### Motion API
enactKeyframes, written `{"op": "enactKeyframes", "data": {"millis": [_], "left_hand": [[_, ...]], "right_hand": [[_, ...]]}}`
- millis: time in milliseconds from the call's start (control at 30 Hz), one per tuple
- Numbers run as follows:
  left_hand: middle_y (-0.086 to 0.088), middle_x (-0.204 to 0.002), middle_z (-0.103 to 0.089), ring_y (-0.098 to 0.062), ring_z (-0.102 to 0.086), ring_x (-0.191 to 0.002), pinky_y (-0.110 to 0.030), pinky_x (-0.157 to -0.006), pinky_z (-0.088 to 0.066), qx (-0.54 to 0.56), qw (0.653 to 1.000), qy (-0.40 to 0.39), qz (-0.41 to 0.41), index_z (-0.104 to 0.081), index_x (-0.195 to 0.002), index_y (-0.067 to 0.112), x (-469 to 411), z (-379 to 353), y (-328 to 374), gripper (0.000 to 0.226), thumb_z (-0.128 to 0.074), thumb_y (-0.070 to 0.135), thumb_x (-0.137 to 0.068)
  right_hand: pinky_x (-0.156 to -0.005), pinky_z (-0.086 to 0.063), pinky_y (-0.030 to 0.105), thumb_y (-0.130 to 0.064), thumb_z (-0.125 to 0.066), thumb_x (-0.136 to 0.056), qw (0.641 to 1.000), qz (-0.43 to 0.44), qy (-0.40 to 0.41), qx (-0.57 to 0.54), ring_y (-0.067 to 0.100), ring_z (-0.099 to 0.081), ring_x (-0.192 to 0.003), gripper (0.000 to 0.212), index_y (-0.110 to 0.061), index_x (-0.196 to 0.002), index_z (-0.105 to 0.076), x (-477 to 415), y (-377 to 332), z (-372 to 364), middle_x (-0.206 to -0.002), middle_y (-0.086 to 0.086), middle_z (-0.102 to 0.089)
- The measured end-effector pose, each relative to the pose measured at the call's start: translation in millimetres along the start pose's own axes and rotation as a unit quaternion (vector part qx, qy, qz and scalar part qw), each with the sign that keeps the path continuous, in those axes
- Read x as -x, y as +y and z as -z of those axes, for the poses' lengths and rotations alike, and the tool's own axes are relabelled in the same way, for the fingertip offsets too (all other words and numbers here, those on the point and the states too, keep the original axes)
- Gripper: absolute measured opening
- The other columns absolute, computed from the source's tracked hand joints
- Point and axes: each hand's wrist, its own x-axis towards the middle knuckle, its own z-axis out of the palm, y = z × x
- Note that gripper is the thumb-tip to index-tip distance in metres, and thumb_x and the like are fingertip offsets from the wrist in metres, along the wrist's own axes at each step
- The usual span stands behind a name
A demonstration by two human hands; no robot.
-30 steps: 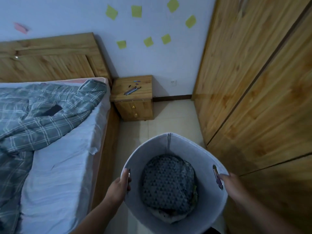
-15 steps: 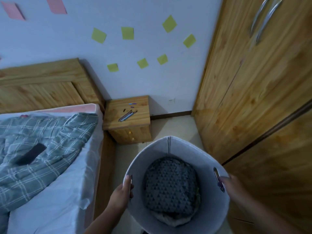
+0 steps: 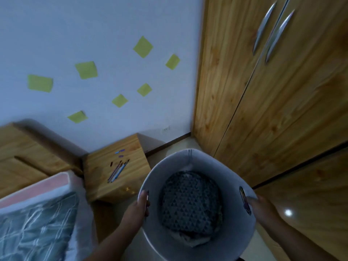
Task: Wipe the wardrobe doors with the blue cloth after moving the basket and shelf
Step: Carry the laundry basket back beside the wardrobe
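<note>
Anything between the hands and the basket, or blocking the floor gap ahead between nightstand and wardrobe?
Nothing: the left hand and right hand both grip the basket at its rim. The visible floor strip between nightstand and wardrobe shows nothing on it; the basket hides the floor nearer.

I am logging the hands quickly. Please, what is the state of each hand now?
Left hand: closed, gripping the left rim of the basket.
Right hand: closed, gripping the basket's right rim.
</note>
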Motion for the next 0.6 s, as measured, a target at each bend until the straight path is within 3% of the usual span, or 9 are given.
{"op": "enactKeyframes", "data": {"millis": [100, 200, 400, 500, 600], "left_hand": [[-0.008, -0.083, -0.074, -0.019, -0.067, -0.077, -0.03, -0.071, -0.047, -0.03, 0.999, -0.012, -0.012, -0.074, -0.093, 0.009, -38, -4, 32, 0.072, -0.029, 0.065, -0.104], [-0.012, -0.086, -0.076, -0.022, -0.069, -0.08, -0.031, -0.074, -0.05, -0.065, 0.997, -0.039, -0.021, -0.074, -0.094, 0.009, -73, -12, 61, 0.072, -0.03, 0.065, -0.104], [-0.002, -0.078, -0.071, -0.02, -0.067, -0.076, -0.035, -0.077, -0.05, -0.11, 0.992, -0.048, -0.033, -0.072, -0.09, 0.013, -133, -15, 119, 0.065, -0.033, 0.063, -0.105], [-0.005, -0.075, -0.068, -0.022, -0.063, -0.072, -0.04, -0.078, -0.052, -0.088, 0.993, -0.074, -0.033, -0.07, -0.085, 0.01, -159, -19, 145, 0.062, -0.039, 0.059, -0.105], [-0.003, -0.072, -0.07, -0.019, -0.063, -0.07, -0.032, -0.071, -0.047, -0.108, 0.99, -0.089, -0.031, -0.074, -0.088, 0.007, -189, -26, 167, 0.069, -0.039, 0.064, -0.104]], "right_hand": [[-0.064, -0.044, 0.033, -0.015, -0.06, -0.09, 0.999, -0.021, 0.011, -0.029, 0.038, -0.07, -0.085, 0.02, 0.001, -0.088, -0.072, -17, -14, -4, -0.085, 0.022, -0.074], [-0.066, -0.047, 0.032, -0.018, -0.059, -0.09, 0.997, -0.042, 0.025, -0.052, 0.032, -0.068, -0.078, 0.017, -0.007, -0.084, -0.071, -43, -26, -4, -0.081, 0.014, -0.073], [-0.072, -0.05, 0.036, -0.021, -0.063, -0.09, 0.995, -0.076, 0.011, -0.062, 0.031, -0.069, -0.079, 0.017, -0.009, -0.084, -0.072, -86, -57, 1, -0.082, 0.014, -0.075], [-0.063, -0.041, 0.033, -0.017, -0.061, -0.09, 0.994, -0.087, -0.001, -0.067, 0.032, -0.067, -0.074, 0.021, 0.001, -0.085, -0.071, -97, -72, -2, -0.079, 0.017, -0.072], [-0.062, -0.032, 0.033, -0.015, -0.06, -0.088, 0.99, -0.112, 0.002, -0.09, 0.025, -0.053, -0.065, 0.018, -0.002, -0.076, -0.065, -104, -83, -10, -0.07, 0.013, -0.059]]}}
